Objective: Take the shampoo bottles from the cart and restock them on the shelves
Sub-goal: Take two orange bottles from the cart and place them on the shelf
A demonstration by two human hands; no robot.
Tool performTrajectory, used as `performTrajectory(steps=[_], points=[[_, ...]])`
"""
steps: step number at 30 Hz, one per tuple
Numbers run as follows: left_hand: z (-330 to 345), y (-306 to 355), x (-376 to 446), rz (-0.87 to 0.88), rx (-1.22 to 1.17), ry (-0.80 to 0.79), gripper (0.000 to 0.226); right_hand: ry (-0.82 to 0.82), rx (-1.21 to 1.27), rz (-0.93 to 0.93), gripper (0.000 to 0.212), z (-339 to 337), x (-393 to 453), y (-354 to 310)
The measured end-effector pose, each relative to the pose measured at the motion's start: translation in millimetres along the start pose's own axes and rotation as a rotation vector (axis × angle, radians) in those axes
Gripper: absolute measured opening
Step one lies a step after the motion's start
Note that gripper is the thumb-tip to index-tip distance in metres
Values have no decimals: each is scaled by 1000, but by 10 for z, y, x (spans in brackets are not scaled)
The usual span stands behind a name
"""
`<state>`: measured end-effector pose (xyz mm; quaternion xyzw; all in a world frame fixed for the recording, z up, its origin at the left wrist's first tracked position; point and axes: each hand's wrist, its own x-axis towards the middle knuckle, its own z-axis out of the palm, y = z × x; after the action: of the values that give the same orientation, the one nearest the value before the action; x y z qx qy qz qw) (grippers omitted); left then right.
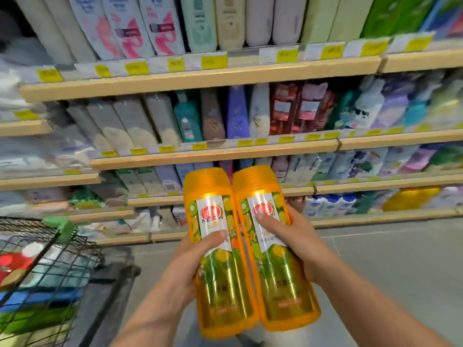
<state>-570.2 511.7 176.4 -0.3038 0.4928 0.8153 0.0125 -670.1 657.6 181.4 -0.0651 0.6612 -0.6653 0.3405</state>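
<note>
Two orange shampoo bottles with fruit labels are held side by side in front of the shelves, caps pointing away from me. My left hand (193, 256) grips the left bottle (220, 284), thumb across its label. My right hand (298, 244) grips the right bottle (280, 279), thumb on its red logo. The two bottles touch along their sides. The wire cart (47, 276) stands at the lower left with several packs inside. More orange bottles (411, 197) sit on a low shelf at the right.
Wooden shelves (200, 80) packed with bottles and refill pouches fill the view ahead, with yellow price tags along their edges. Grey floor (400, 266) lies below at the right. The cart's dark handle frame (112, 291) is close to my left forearm.
</note>
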Motion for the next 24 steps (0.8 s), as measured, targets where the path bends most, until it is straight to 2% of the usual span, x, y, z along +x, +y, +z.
performTrajectory(steps=[2,7,12,16,20,24], points=[[251,40,140,6,22,-42,39,44,28,3,18,-254,38,-37],[794,136,524,-2,112,-104,48,112,106,-11,18,-814,189,-205],[1544,361,1180,-10,172,-228,52,223,145,-85,27,-1528,507,-527],[2177,624,1708,23,196,-304,46,298,178,-146,30,-2112,819,-910],[2748,909,2134,65,220,-357,47,359,151,-221,28,-2615,1066,-1306],[3218,1150,2398,112,263,-415,38,416,115,-316,17,-2993,1266,-1580]])
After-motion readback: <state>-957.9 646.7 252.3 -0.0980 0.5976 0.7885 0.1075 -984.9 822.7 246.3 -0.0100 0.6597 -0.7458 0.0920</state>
